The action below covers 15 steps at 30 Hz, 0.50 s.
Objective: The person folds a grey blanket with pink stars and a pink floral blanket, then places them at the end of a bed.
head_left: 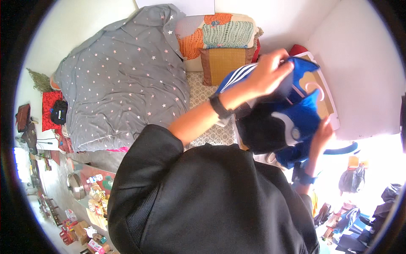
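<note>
A blue and black sports jacket (264,127) with white stripes on one sleeve hangs spread out in front of me, to the right. My left hand (272,72) is closed on its upper part, fingers pinching the blue cloth. Lower and further right, my right hand (323,131) grips the blue edge of the same jacket; its fingers are slightly blurred. A pale pink curved piece (315,88) shows near the jacket's opening between the hands, and I cannot tell what it is. Dark bands circle both my wrists.
A bed with a grey star-print cover (127,80) lies ahead to the left. A patterned pillow (228,31) and a tan cushion (224,63) rest beside it. Behind the jacket stands a white-edged panel (329,99). Dark bags (352,178) hang at the right; a glass-topped table (86,171) is lower left.
</note>
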{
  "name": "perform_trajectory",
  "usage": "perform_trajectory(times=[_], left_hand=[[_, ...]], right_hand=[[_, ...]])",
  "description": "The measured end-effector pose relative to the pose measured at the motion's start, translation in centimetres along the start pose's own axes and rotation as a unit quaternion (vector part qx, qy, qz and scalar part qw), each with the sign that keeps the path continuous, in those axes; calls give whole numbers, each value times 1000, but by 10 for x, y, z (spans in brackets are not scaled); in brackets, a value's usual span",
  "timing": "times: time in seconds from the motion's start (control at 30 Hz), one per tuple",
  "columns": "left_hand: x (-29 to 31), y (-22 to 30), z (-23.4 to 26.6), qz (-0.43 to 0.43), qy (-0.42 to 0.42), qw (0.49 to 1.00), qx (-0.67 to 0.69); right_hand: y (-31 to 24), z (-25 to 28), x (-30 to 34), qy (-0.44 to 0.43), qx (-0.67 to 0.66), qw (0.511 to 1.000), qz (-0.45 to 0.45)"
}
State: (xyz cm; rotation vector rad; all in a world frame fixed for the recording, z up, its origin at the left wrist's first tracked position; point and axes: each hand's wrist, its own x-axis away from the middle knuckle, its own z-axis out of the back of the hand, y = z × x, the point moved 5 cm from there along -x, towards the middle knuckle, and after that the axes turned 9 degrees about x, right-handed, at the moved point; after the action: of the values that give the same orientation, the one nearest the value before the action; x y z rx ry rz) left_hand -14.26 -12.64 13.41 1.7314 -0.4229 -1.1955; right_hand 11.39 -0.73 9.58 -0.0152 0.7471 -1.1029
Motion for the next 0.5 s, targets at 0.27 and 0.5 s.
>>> perform_trajectory(times=[0.27,0.5], left_hand=[[52,9,-46,-61,-218,942,-250],[90,-13,26,-2,-244,886,-394]], right_hand=[[34,-103,57,-97,-400,892,-188],[28,-77,48,-59,-478,864,-148]])
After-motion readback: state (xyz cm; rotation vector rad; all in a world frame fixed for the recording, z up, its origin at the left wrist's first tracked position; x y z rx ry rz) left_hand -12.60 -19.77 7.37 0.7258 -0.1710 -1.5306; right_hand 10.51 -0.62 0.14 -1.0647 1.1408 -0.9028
